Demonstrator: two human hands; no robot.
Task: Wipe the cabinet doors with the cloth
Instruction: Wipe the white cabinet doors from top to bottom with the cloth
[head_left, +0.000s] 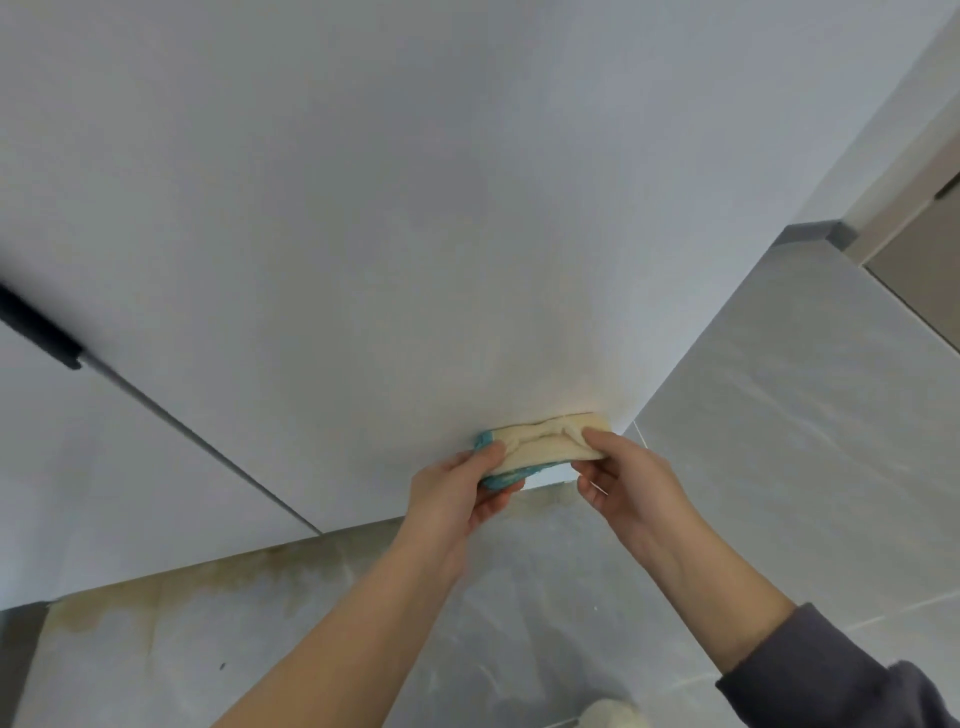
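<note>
A folded cloth (545, 444), cream on top with a teal underside, is held against the lower right corner of a white cabinet door (389, 234). My left hand (457, 499) grips its left end, thumb on the cream face and fingers curled under the teal side. My right hand (621, 478) pinches the right end. The cloth is bunched into creases between the two hands. A second white door (104, 467) lies to the left, past a dark gap.
A black handle (36, 327) sits at the left edge on the gap between the doors. Below the doors is a grey tiled floor (363, 623) with yellowish stains. A grey tiled wall (805, 415) rises on the right, with a door frame (919, 171) beyond it.
</note>
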